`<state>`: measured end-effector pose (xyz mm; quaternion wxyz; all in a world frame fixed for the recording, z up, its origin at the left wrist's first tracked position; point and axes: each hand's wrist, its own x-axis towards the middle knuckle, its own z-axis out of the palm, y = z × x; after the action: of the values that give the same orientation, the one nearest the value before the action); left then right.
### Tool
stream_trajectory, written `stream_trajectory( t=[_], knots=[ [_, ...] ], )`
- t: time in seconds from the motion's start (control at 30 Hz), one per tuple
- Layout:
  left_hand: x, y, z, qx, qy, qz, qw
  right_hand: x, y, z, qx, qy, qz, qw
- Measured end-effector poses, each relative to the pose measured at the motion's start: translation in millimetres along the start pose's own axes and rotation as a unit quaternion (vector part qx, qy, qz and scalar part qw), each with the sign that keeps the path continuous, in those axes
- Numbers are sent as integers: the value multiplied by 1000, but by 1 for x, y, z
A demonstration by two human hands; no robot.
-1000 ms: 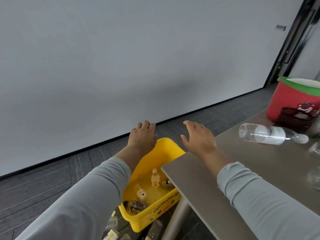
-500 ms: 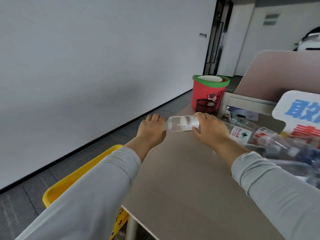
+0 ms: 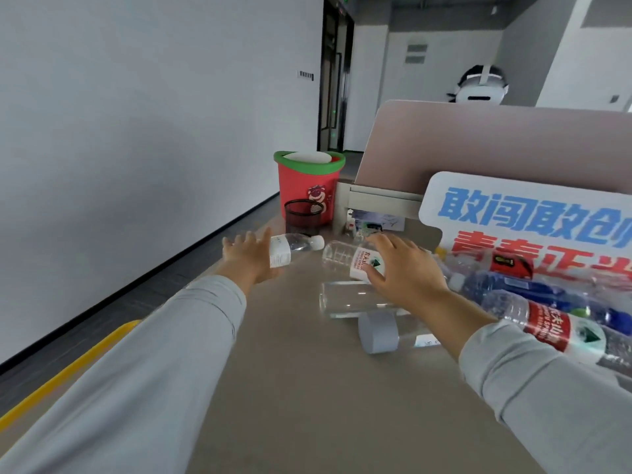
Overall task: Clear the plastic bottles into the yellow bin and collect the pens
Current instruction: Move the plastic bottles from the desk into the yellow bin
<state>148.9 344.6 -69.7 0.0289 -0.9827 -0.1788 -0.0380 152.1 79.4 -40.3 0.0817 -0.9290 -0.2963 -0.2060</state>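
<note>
My left hand (image 3: pixel 246 256) reaches far over the table (image 3: pixel 307 388), and a small clear bottle (image 3: pixel 294 246) with a white cap sits with its base tucked between thumb and palm. My right hand (image 3: pixel 407 271) lies over a clear bottle with a red and white label (image 3: pixel 342 258), fingers spread on top, thumb on its near side. Several more plastic bottles lie beside it: an unlabelled one (image 3: pixel 352 299), one with a grey cap (image 3: pixel 379 331), a blue one (image 3: pixel 533 292) and a red-labelled one (image 3: pixel 547 325). The yellow bin's rim (image 3: pixel 68 374) shows low at the left. No pens show.
A black mesh cup (image 3: pixel 302 217) stands at the table's far end before a red bucket with a green rim (image 3: pixel 307 179). A white sign with blue and red characters (image 3: pixel 530 213) leans on a beige partition (image 3: pixel 496 142). A person in a white headset (image 3: pixel 482 85) is behind it.
My view swung from the yellow bin up to the table. The small bottle went from my right hand to my left. My right hand moved to the labelled bottle.
</note>
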Motion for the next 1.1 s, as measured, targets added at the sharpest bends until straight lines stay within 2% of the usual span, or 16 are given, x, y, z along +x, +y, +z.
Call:
stream_trajectory(
  t=[0.17, 0.33, 0.47, 0.6, 0.67, 0.87, 1.0, 1.1],
  knots=[
    [-24, -2, 16, 51, 61, -27, 996, -11, 7, -7, 7, -3, -7, 1000],
    [-66, -4, -7, -37, 115, -17, 993, -27, 9, -28, 16, -25, -25, 999],
    [-103, -2, -33, -54, 179, 1, 982, -52, 18, -40, -18, -97, -42, 994],
    [-132, 10, -48, -49, 208, 16, 977, -76, 27, -37, -50, -187, -22, 981],
    [-145, 15, -51, -45, 216, 24, 975, -84, 29, -30, -61, -204, -12, 977],
    [-172, 10, -50, -40, 214, 21, 976, -96, 22, -18, -100, -147, -31, 984],
    [-180, -9, -44, -79, 206, 2, 975, -94, 7, -14, -57, -159, -73, 983],
    [-183, -32, -43, -102, 212, -18, 972, -85, -17, -14, -16, -109, -89, 990]
  ],
)
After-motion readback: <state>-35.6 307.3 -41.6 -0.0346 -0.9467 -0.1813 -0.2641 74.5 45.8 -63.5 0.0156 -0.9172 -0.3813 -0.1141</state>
